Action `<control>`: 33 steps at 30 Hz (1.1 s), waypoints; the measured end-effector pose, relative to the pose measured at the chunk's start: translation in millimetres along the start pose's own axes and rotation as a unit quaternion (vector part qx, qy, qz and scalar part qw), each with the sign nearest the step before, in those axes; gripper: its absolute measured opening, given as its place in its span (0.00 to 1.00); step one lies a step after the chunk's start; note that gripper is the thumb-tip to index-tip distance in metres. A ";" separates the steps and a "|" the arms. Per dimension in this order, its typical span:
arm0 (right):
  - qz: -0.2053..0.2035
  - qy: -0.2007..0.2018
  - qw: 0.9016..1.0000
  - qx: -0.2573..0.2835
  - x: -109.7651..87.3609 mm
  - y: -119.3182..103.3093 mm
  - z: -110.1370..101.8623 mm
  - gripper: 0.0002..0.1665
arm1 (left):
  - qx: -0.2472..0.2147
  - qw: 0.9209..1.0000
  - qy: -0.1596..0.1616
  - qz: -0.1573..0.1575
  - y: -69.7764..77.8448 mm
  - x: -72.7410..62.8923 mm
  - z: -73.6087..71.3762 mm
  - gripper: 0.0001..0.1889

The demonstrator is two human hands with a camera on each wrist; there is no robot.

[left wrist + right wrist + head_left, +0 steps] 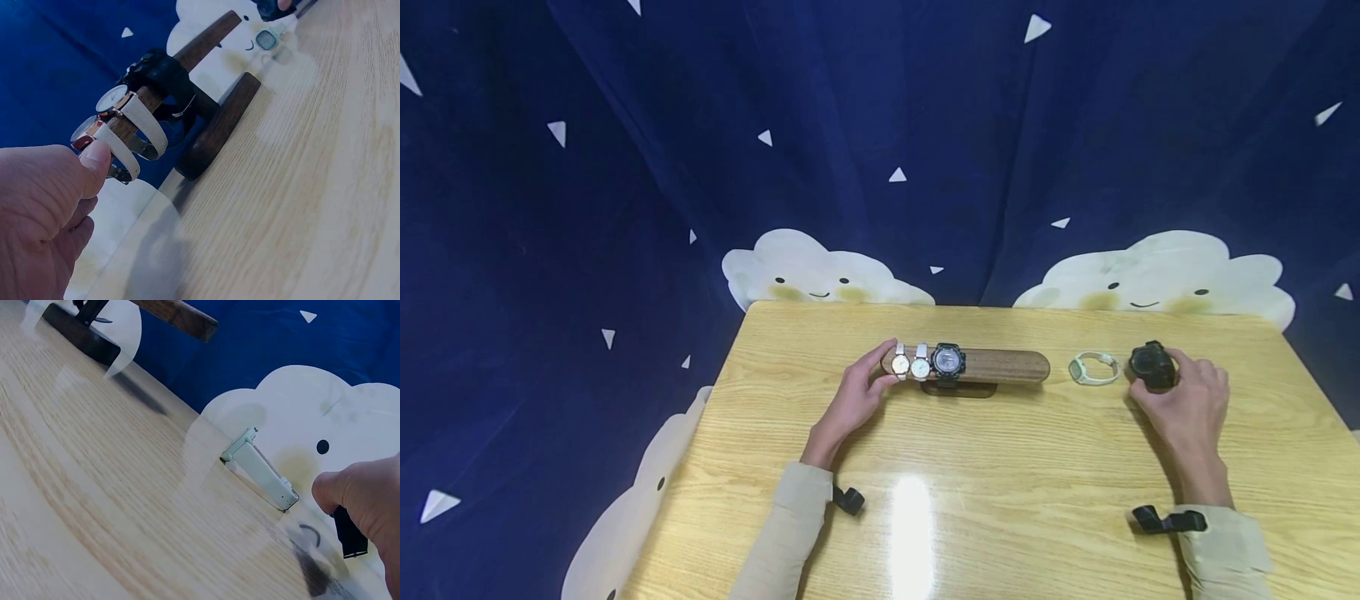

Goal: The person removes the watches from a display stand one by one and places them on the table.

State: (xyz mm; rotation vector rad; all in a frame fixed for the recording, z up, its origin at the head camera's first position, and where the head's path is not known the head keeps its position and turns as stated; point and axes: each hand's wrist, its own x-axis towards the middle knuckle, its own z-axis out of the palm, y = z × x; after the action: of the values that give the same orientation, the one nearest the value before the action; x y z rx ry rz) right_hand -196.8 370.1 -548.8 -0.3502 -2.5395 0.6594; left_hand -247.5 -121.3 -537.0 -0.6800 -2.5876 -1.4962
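A dark wooden watch stand carries two watches with white straps and one chunky black watch on its bar. My left hand pinches the outermost white-strapped watch at the bar's left end, thumb on the strap. Just beside it sits the second white-strapped watch. At the right, my right hand holds another black watch between thumb and fingers. Its black strap shows below the thumb in the right wrist view, while the hand hides the rest.
A pale green digital watch lies on the wooden table between the stand and my right hand. Behind the table hangs a dark blue curtain with white triangles and smiling clouds.
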 end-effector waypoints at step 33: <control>-0.002 -0.028 0.999 -0.045 -0.7 3.5 4.4 0.41 | -0.008 1.000 -0.004 -0.004 -0.1 0.0 0.0 0.34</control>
State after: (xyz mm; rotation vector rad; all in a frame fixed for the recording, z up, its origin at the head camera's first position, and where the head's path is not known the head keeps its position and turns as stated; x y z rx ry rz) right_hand -198.1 371.1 -554.2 -0.3607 -2.6290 0.5626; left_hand -247.5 -121.3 -537.1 -0.6783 -2.5901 -1.5227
